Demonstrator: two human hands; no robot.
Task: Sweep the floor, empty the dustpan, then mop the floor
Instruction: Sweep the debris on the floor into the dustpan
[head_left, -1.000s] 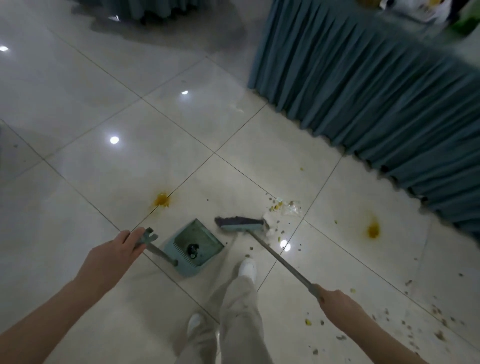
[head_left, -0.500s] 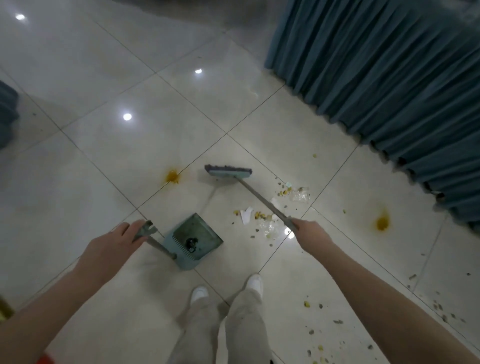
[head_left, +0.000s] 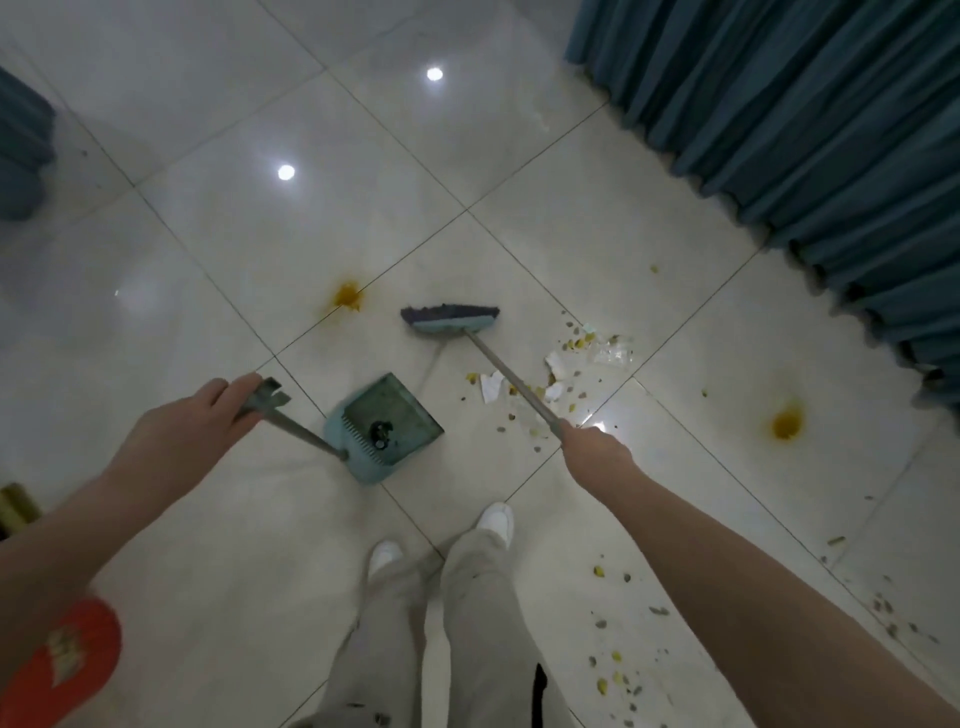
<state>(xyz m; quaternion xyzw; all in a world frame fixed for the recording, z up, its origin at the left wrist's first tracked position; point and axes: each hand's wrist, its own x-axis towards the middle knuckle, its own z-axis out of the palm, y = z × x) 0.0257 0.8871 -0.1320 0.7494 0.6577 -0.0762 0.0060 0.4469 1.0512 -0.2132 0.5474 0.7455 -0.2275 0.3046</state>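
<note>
The broom (head_left: 451, 318) has been carried left past the debris pile (head_left: 561, 371), its head now set down on the far side of the dustpan (head_left: 387, 427); little has been swept in. Right hand (head_left: 595, 451) is wrapped round the broomstick, left hand (head_left: 195, 434) closed on the dustpan handle

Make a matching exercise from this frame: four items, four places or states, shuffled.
Items:
1. dustpan
2. broom head
3. paper scraps
4. orange stain

Places or states:
A. lying under the broom's handle
B. on the tile right of the right hand, near the teal table skirt
C. held by its long handle in the left hand, dark debris inside
D. beyond the dustpan, near another orange stain

Pairs: 1-C, 2-D, 3-A, 4-B
</note>
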